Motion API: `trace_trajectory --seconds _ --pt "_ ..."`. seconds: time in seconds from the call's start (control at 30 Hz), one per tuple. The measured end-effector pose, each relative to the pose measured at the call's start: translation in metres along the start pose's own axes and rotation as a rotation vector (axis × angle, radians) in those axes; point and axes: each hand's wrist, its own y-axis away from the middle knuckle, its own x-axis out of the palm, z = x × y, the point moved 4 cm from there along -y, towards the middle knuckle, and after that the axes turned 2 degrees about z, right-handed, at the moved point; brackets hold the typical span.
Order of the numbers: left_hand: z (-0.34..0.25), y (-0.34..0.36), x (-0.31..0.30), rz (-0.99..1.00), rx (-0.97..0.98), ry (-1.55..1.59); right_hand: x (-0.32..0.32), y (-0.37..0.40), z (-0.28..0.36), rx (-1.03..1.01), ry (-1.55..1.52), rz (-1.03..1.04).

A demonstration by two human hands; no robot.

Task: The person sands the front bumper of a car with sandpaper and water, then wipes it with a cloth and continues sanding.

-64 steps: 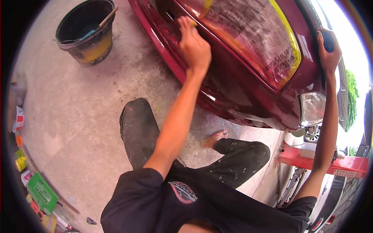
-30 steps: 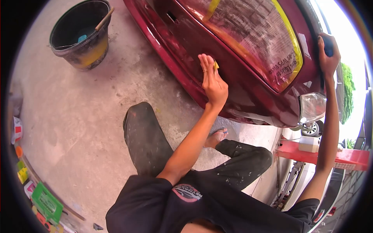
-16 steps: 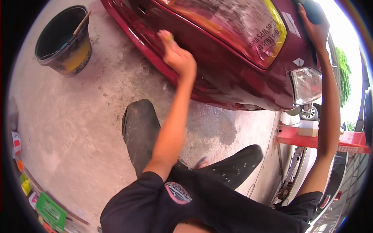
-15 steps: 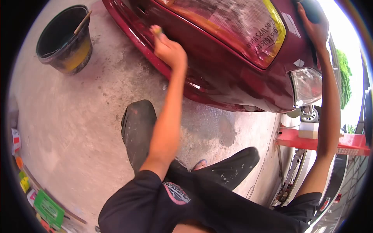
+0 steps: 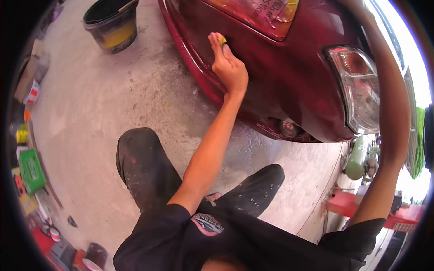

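My left hand [image 5: 229,67] pinches a small yellow piece [image 5: 222,39], perhaps a sponge or pad, between thumb and fingers. It is at the dark red painted car body [image 5: 289,77], near the raised lower edge. My right arm reaches up along the right side past a clear lamp [image 5: 357,86]. Only the wrist end of my right hand [image 5: 355,6] shows at the top edge; its fingers are hidden. Printed masking sheet with yellow tape [image 5: 271,13] covers a panel area above my left hand. A round lamp [image 5: 289,128] sits low in the bodywork.
A black bucket [image 5: 110,34] with a yellow band stands on the concrete floor at upper left, a stick across its rim. A green case [image 5: 31,170] and several containers line the left edge. At right are a green tank [image 5: 356,160] and a red stand [image 5: 343,203]. My bent knees are below.
The view has shifted, showing more of the car's lamp end. My left hand is nearer the masked area, still with the yellow piece. My right hand has mostly left the top of the frame.
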Motion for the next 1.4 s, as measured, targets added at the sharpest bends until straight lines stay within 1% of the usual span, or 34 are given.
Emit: trace_trajectory --seconds 0.03,0.07,0.13,0.17,0.23,0.27,0.3,0.33,0.4,0.43,0.47,0.53,0.6,0.63,0.67,0.73,0.8,0.83,0.93,0.97,1.0,1.03,1.07,1.1,1.13,1.17,1.2,1.27,1.3,1.33,1.4 --pt "-0.021 0.016 0.0 0.026 0.037 -0.017 -0.003 -0.005 -0.001 -0.044 -0.003 -0.008" --pt "-0.045 0.039 0.001 0.048 0.122 0.054 -0.003 -0.006 0.001 -0.082 -0.012 -0.016" --pt "-0.078 0.075 0.004 0.171 0.376 -0.073 -0.007 -0.009 0.014 -0.155 -0.019 -0.047" --pt "-0.077 0.071 0.006 0.153 0.386 -0.082 -0.008 -0.009 0.017 -0.191 -0.025 -0.06" --pt "-0.067 0.04 0.01 0.099 0.308 -0.122 -0.014 -0.006 0.02 -0.256 -0.026 -0.077" --pt "-0.062 0.018 0.01 0.078 0.27 -0.136 -0.017 -0.004 0.018 -0.206 -0.075 -0.061" --pt "-0.054 -0.005 0.011 0.108 0.177 -0.143 -0.019 -0.003 0.018 -0.156 -0.126 -0.042" --pt "-0.059 0.001 0.01 0.089 0.226 -0.185 -0.022 -0.003 0.018 -0.105 -0.174 -0.026" --pt "-0.069 0.023 0.014 0.056 0.323 -0.262 -0.028 -0.007 0.022 -0.058 -0.152 -0.009" --pt "-0.088 0.056 0.01 0.109 0.426 -0.266 -0.029 -0.008 0.022 -0.048 -0.156 -0.005" --pt "-0.092 0.085 0.011 0.198 0.521 -0.219 -0.033 -0.006 0.019 -0.029 -0.166 0.003" --pt "-0.082 0.062 0.009 0.182 0.477 -0.269 -0.036 -0.003 0.023 -0.008 -0.158 0.026" --pt "-0.056 -0.004 0.012 0.043 0.351 -0.183 -0.034 -0.001 0.016 0.018 -0.148 0.046" --pt "-0.04 -0.032 0.012 0.031 0.28 -0.193 -0.033 -0.001 0.015 0.031 -0.143 0.06" --pt "-0.038 -0.047 0.006 0.103 0.041 -0.204 -0.03 0.0 0.014 0.045 -0.136 0.073" --pt "-0.045 -0.027 0.007 0.088 0.231 -0.244 -0.022 -0.006 0.015 0.055 -0.12 0.098" --pt "-0.072 0.025 0.007 0.16 0.401 -0.232 -0.021 -0.006 0.011 0.075 -0.105 0.119" --pt "-0.069 0.02 0.01 0.149 0.405 -0.234 -0.02 -0.008 0.008 0.079 -0.095 0.128" --pt "-0.048 -0.005 0.011 0.108 0.395 -0.254 -0.012 -0.011 0.007 0.108 -0.074 0.174" --pt "-0.032 -0.038 0.009 0.071 0.281 -0.178 -0.01 -0.009 0.008 0.117 -0.069 0.185" --pt "-0.019 -0.066 0.006 0.114 0.078 -0.191 -0.006 -0.007 0.008 0.128 -0.07 0.197" --pt "-0.015 -0.07 0.005 0.116 0.055 -0.161 -0.003 -0.006 0.009 0.136 -0.069 0.204" --pt "-0.014 -0.071 0.003 0.117 0.039 -0.134 0.0 -0.005 0.009 0.145 -0.072 0.208" --pt "-0.025 -0.052 0.002 0.108 0.196 -0.164 -0.001 -0.006 0.008 0.153 -0.071 0.208" --pt "-0.04 -0.016 0.003 0.106 0.36 -0.186 -0.005 -0.006 0.006 0.161 -0.07 0.201" --pt "-0.056 0.017 0.0 0.186 0.351 -0.125 -0.009 -0.007 0.004 0.166 -0.068 0.196" --pt "-0.051 0.028 -0.001 0.244 0.35 -0.159 -0.01 -0.006 0.003 0.17 -0.066 0.199" --pt "-0.032 -0.015 -0.001 0.118 0.352 -0.156 -0.007 -0.005 0.0 0.183 -0.062 0.206" --pt "-0.01 -0.047 0.003 0.073 0.302 -0.153 -0.004 -0.005 -0.001 0.188 -0.059 0.211" --pt "0.005 -0.076 0.007 0.085 0.171 -0.172 -0.001 -0.005 0.0 0.193 -0.059 0.219" --pt "0.007 -0.092 0.006 0.102 0.113 -0.248 -0.002 -0.009 -0.002 0.198 -0.06 0.212"
